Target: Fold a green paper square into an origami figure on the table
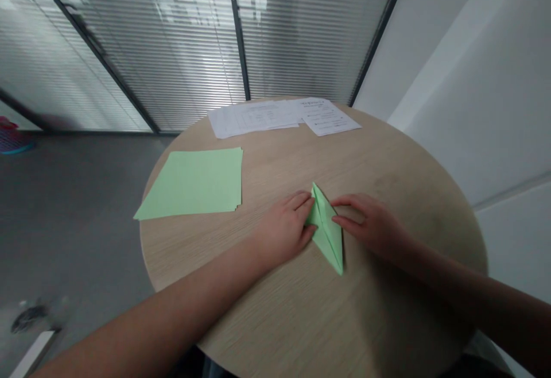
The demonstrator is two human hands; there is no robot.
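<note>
A green sheet folded into a narrow diamond, the folded paper [329, 233], lies on the round wooden table, with a crease running along its length. Fingers and thumb of my left hand [287, 226] are closed on its left edge. From the other side, my right hand [373, 226] pinches the right edge with its fingertips, near the upper half of the diamond. The lower tip of the paper points toward me and is free of both hands. The fingertips under the paper are hidden.
A stack of green paper [200, 182] lies at the table's left, its corner over the edge. White printed sheets [267, 116] lie at the far edge of the table [267, 309]. Window blinds [185, 50] stand behind; a white wall [482, 79] is close on the right.
</note>
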